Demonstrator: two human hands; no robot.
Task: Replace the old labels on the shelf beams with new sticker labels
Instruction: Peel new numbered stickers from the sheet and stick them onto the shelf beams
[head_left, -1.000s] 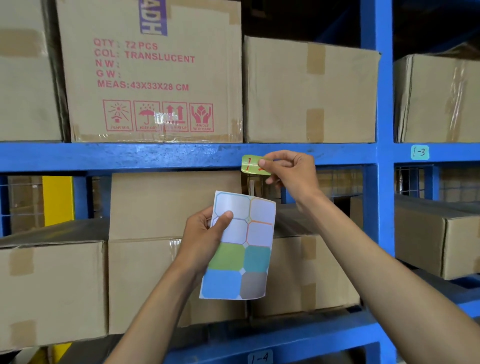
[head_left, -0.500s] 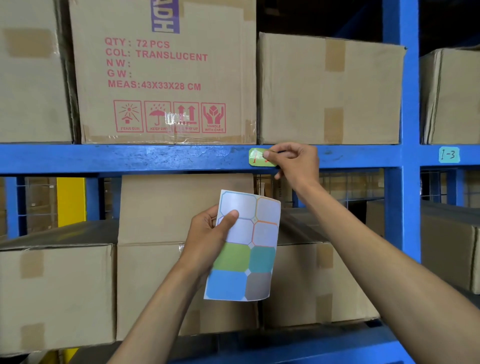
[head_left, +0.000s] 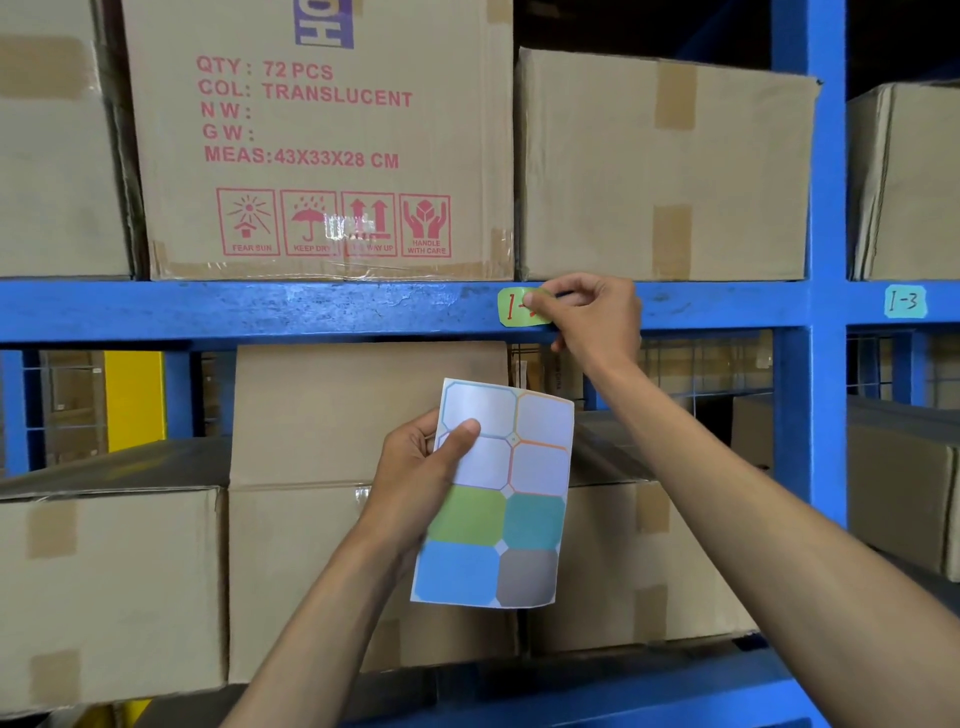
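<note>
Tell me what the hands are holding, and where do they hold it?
The left hand holds the sticker sheet by its upper left edge, thumb on the front. The right hand presses the green label at its right end onto the blue beam.

Above our hands (head_left: 421, 467) the shelf beam (head_left: 260, 310) looks like painted blue metal, its coat scuffed and chalky in patches. The green label (head_left: 514, 313) under our right fingers is thin paper, matt. The sticker sheet (head_left: 498, 499) in our left hand has a slick backing with a faint sheen. The cardboard boxes (head_left: 597, 171) around us are plain brown and matt, sealed with dull brown tape; one strip of clear tape (head_left: 353, 228) glints glossy.
</note>
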